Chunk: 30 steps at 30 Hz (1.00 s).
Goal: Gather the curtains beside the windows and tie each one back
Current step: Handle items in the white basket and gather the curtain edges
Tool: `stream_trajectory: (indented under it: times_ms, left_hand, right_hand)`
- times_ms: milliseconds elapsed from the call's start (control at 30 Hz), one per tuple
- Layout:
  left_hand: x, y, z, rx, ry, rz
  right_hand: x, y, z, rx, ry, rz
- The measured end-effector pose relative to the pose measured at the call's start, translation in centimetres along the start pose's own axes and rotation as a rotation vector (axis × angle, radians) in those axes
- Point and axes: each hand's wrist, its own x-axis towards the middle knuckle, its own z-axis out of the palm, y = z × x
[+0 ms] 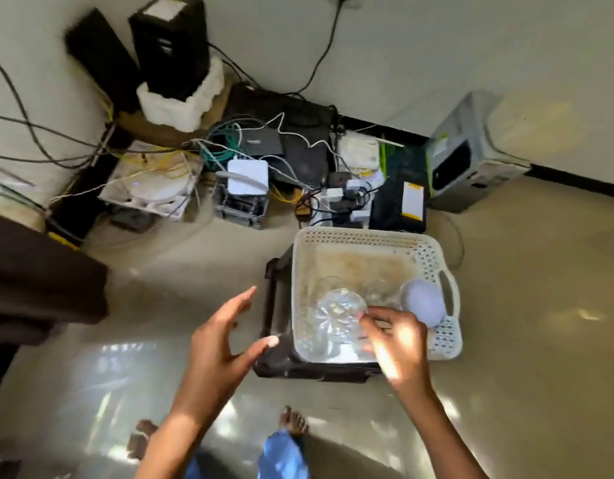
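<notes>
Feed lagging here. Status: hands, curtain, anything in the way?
Left hand open, hovering. Right hand pinching clear glass in white basket. Dark curtain far left, untouched. Basket on black box ahead.

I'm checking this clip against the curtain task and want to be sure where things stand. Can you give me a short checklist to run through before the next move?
1. Right hand has a grip: ok, its fingers pinch the clear glass in the white basket.
2. Left hand free: ok, open, fingers spread, holding nothing.
3. Basket steady: cannot tell; it sits on a black box and overhangs it.
4. Curtain in reach: cannot tell; dark brown cloth at the left edge may be one.
5. Footing safe: not ok, bare feet near loose cables.
</notes>
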Motion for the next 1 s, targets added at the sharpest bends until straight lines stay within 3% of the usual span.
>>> stream_trajectory:
  times_ms: [233,533,800,1000]
  left_hand:
    - [2.5,2.0,7.4,-0.120,0.099,-0.089]
    - [4.2,2.3,10.2,-0.040,0.055,-0.095]
    - [4.8,2.1,10.5,-0.042,0.150,-0.131]
    - [5.4,1.9,10.6,-0.039,0.128,-0.109]
  right_hand:
    - [6.4,2.3,-4.5,0.132,0.206,0.057]
    - [14.4,1.2,-1.3,0.188,0.125,0.153]
    - [16.1,2.7,1.4,0.079,0.037,0.250]
    - [16.1,3.2,2.3,0.009,-0.003,0.269]
